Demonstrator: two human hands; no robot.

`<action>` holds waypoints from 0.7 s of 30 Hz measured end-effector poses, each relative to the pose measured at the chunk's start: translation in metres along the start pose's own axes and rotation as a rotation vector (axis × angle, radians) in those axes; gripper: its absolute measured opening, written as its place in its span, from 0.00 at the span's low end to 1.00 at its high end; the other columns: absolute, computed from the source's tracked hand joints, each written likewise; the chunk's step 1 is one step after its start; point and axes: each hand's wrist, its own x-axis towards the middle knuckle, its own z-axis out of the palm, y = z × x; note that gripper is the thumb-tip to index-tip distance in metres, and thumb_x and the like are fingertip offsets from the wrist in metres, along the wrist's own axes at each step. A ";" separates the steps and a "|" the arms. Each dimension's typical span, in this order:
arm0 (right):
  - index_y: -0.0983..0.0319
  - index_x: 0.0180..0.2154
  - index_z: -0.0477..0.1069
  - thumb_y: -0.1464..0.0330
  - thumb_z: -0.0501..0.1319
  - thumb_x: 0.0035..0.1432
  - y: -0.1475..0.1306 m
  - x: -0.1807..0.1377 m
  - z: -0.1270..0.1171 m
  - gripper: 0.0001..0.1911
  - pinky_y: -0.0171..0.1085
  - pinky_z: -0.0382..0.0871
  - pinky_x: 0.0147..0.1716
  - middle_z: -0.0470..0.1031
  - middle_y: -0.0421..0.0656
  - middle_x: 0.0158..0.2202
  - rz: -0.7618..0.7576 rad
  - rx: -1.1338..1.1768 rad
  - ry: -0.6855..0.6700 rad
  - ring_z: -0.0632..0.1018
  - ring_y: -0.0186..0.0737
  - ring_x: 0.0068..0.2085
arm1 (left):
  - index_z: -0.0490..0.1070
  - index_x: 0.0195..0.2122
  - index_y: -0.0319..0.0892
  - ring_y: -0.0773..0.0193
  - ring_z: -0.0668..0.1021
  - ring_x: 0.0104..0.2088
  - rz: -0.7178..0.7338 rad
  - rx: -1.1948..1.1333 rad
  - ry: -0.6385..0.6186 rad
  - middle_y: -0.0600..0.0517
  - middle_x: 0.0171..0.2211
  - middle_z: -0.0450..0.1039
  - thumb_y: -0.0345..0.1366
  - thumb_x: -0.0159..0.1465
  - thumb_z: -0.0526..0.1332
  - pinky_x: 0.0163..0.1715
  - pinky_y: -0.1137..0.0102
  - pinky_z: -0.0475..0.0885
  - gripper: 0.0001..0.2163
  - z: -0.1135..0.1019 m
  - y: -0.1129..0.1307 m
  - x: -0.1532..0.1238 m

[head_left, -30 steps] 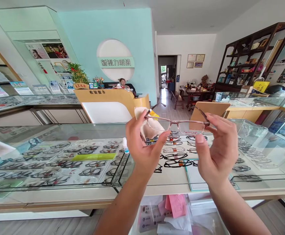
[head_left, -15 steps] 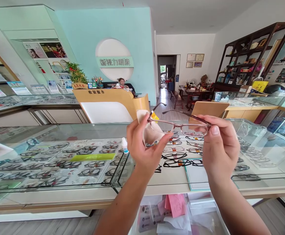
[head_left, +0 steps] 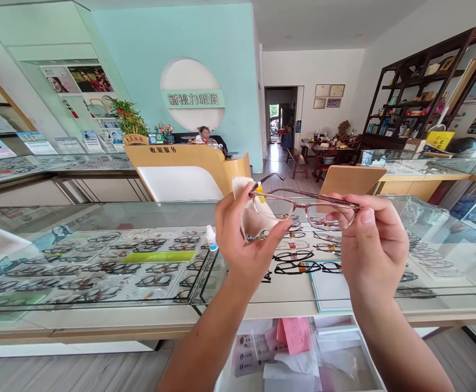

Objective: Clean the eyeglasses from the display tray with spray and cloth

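Observation:
A pair of eyeglasses (head_left: 301, 206) with a thin pinkish-brown frame is held up in front of me over the glass counter, both temples unfolded and pointing away. My left hand (head_left: 240, 245) grips the left end of the frame, its thumb at the lower edge of the left lens. A pale cleaning cloth (head_left: 251, 222) hangs in that same hand behind the lens. My right hand (head_left: 374, 247) pinches the right hinge corner between thumb and forefinger. Left of my left hand, a small white bottle (head_left: 211, 238) with a blue label stands on the counter top.
The glass display case (head_left: 140, 218) holds rows of spectacle frames. Below it, an open drawer (head_left: 368, 354) contains pink papers (head_left: 293, 335) and plastic bags. Beyond stand a wooden chair back (head_left: 350, 182) and a reception desk (head_left: 233, 169), with a person (head_left: 205, 136) behind it.
Both hands and the eyeglasses have shifted slightly right in view, and the frame has tipped a little, its right temple now nearer the top rim. The room appears slightly higher in view.

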 end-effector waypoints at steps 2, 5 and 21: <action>0.55 0.50 0.81 0.63 0.64 0.76 -0.001 0.000 0.000 0.08 0.45 0.87 0.42 0.86 0.45 0.47 0.028 -0.011 -0.007 0.89 0.46 0.50 | 0.70 0.70 0.50 0.51 0.80 0.58 0.001 -0.010 -0.009 0.45 0.57 0.74 0.55 0.67 0.72 0.59 0.53 0.81 0.33 0.000 0.000 0.001; 0.55 0.50 0.81 0.62 0.65 0.75 -0.002 0.000 0.000 0.08 0.45 0.88 0.42 0.87 0.44 0.48 0.068 0.031 -0.008 0.89 0.45 0.48 | 0.70 0.70 0.50 0.52 0.80 0.59 0.002 -0.050 -0.013 0.45 0.57 0.75 0.54 0.66 0.73 0.60 0.54 0.80 0.33 0.000 0.000 0.001; 0.54 0.50 0.84 0.65 0.66 0.75 -0.005 0.000 0.003 0.08 0.39 0.88 0.42 0.88 0.42 0.48 0.076 0.138 0.037 0.89 0.41 0.49 | 0.75 0.65 0.50 0.51 0.82 0.59 -0.111 -0.199 -0.105 0.45 0.58 0.78 0.49 0.64 0.77 0.60 0.55 0.81 0.30 -0.002 0.004 0.006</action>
